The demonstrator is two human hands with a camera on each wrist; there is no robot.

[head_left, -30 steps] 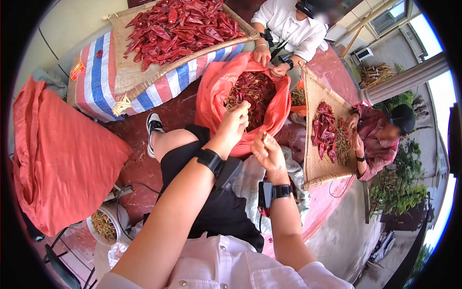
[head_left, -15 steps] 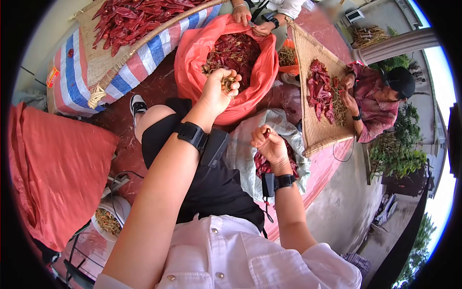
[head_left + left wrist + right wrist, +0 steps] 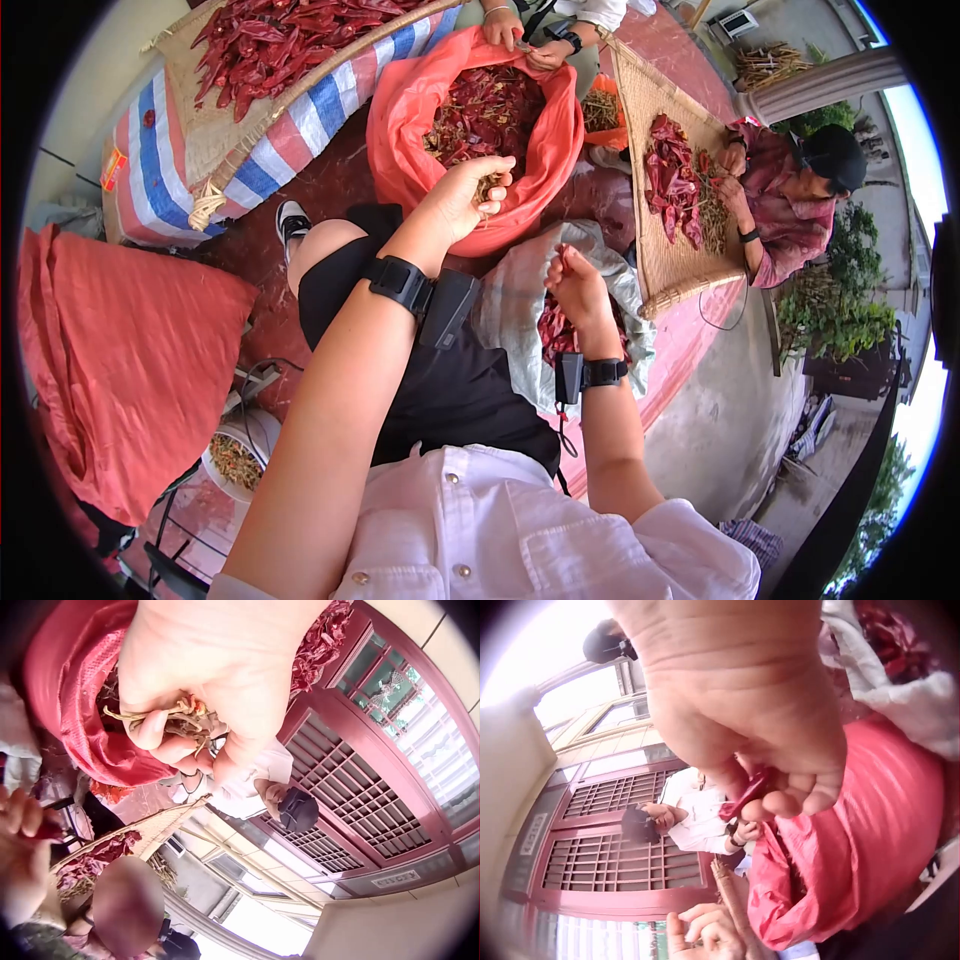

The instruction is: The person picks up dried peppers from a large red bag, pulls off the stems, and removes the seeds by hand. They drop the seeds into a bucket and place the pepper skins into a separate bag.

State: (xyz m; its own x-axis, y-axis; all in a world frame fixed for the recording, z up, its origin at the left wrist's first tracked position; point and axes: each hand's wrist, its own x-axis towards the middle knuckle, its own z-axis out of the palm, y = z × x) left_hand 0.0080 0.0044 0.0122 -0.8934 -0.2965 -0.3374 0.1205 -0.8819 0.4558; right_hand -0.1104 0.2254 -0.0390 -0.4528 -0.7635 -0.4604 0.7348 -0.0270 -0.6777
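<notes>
My left hand (image 3: pixel 468 203) is raised at the near rim of the red sack (image 3: pixel 395 110), its fingers curled round a small bunch of dried chili stems (image 3: pixel 187 718). Inside that sack lie dried chilies mixed with stems (image 3: pixel 490 110). My right hand (image 3: pixel 583 290) pinches a dried red chili (image 3: pixel 748 796) between thumb and fingers. It is above the whitish woven sack (image 3: pixel 505 300), which holds more red chilies (image 3: pixel 555 330) and is partly hidden by the hand and wrist.
Across the red sack, a person's hands (image 3: pixel 547 55) work at its far rim. At right another person handles chilies on a woven tray (image 3: pixel 665 275). A chili-covered mat (image 3: pixel 230 150) stands at back left; a red cloth (image 3: pixel 130 370) and a bucket of stems (image 3: pixel 270 430) are at left.
My hands have moved apart, the right one going from beside the left to above the whitish sack with a chili. My left fingers loosened, showing stems, then curled in again. The head view shifted.
</notes>
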